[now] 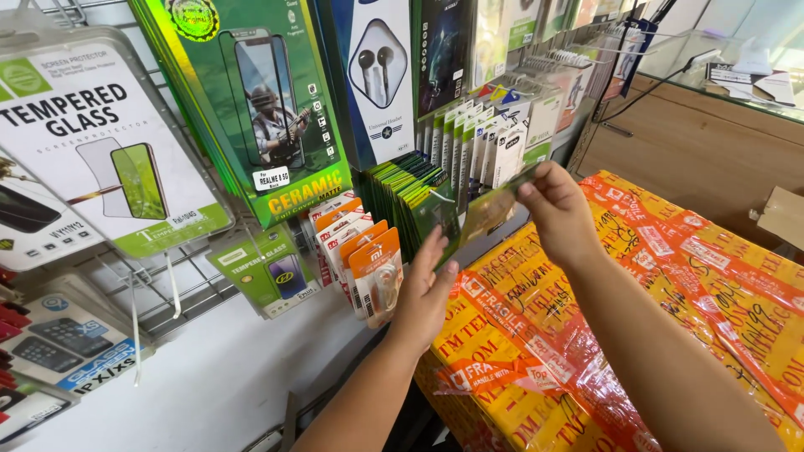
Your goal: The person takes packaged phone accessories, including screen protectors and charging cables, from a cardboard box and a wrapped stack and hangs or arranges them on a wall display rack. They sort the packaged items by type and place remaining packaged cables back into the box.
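Held up between both hands: a flat, rectangular green-and-gold glossy packet (490,209), thin as card, tilted so that its upper end points toward the wire display rack (167,293) and its face catches the light. Hanging in the air just in front of the row of green flat packets (410,197) standing on the rack's pegs, above the near edge of a stack of yellow boxes wrapped in orange printed tape (670,285).

Right hand (557,209) raised, wrist bent, thumb and fingertips pinching the packet's upper right end. Left hand (427,293) lower, palm turned toward the rack, fingers straight and pressed together, fingertips touching the packet's lower left edge, supporting rather than clenching it. Both forearms bare, reaching in from the bottom of the view.

Just beside the left hand, a row of orange-and-white blister packs with earphones (368,259). Higher on the rack, a large green box picturing a phone screen (268,109).
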